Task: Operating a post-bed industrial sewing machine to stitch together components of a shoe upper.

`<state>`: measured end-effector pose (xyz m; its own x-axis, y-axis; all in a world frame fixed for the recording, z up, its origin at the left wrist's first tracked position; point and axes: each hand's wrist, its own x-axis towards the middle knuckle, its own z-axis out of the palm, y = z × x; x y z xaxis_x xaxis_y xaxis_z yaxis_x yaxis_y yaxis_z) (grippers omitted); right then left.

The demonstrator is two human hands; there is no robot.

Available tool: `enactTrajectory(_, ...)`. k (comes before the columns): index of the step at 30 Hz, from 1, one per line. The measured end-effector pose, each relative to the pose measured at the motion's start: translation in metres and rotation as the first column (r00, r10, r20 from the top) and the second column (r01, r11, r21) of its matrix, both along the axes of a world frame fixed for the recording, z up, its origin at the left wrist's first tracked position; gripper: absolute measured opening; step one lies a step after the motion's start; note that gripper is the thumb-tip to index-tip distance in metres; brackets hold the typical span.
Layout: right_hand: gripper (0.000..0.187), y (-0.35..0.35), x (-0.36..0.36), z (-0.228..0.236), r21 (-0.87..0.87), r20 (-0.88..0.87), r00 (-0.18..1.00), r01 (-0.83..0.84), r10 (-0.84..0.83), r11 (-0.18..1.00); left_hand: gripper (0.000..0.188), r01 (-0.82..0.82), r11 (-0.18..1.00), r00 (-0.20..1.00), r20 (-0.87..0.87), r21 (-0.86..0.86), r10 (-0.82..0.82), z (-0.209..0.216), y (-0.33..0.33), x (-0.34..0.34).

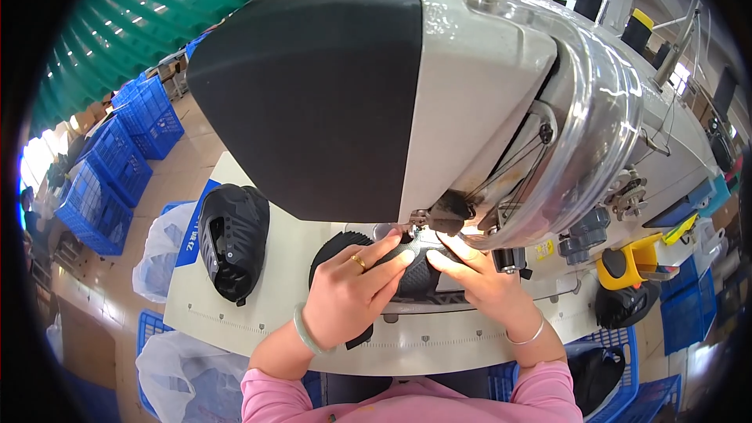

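Note:
A black shoe upper (417, 280) with a textured surface lies on the pale table (274, 317), under the needle area of a sewing machine (482, 63). My left hand (352, 286) grips it from the left, fingers stretched toward the needle and pressed onto the material. On the other side, my right hand (487, 285) holds it with the index finger and thumb close to the stitching point. The machine's head hides the needle and part of the work. Left of my hands rests another black shoe upper (233, 243), touched by neither hand.
Blue crates (94, 202) stand on the floor at the left, near bags of clear plastic (188, 380). A yellow-and-black object (627, 265) sits right of the machine. Below it is a dark shoe piece (627, 304). A blue basket (619, 380) is at the lower right.

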<state>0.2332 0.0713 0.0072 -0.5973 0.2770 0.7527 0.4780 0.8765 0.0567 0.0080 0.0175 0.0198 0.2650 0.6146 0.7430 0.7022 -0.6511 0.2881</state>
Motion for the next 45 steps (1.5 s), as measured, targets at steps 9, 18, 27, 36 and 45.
enactTrajectory(9, 0.051, 0.002, -0.004, -0.004, 0.011, -0.062, 0.998, -0.003, 0.004, 1.0, 0.033, -0.031, 0.999, 0.996, -0.079, 0.031, 0.033, -0.002, 0.002, 0.0)
enactTrajectory(18, 0.054, 0.008, 0.004, -0.019, -0.053, -0.063, 0.997, 0.05, -0.053, 0.997, 0.029, -0.098, 0.985, 0.986, -0.121, 0.138, 0.115, -0.007, 0.008, 0.006)
enactTrajectory(27, 0.04, -0.034, -0.024, -0.012, 0.001, -0.092, 0.975, 0.201, -0.2, 0.98, 0.027, -0.121, 0.984, 0.988, -0.083, 0.13, 0.132, -0.007, 0.007, 0.007)
enactTrajectory(36, 0.042, -0.009, -0.018, -0.034, 0.055, -0.08, 0.991, 0.115, -0.111, 0.992, 0.01, -0.042, 0.987, 0.984, 0.164, -0.153, 0.067, 0.013, 0.01, 0.005)
enactTrajectory(45, 0.041, -0.018, -0.017, -0.016, -0.017, 0.018, 0.989, 0.145, -0.145, 0.989, 0.017, -0.052, 0.999, 0.999, 0.002, -0.012, 0.052, 0.005, 0.007, 0.004)
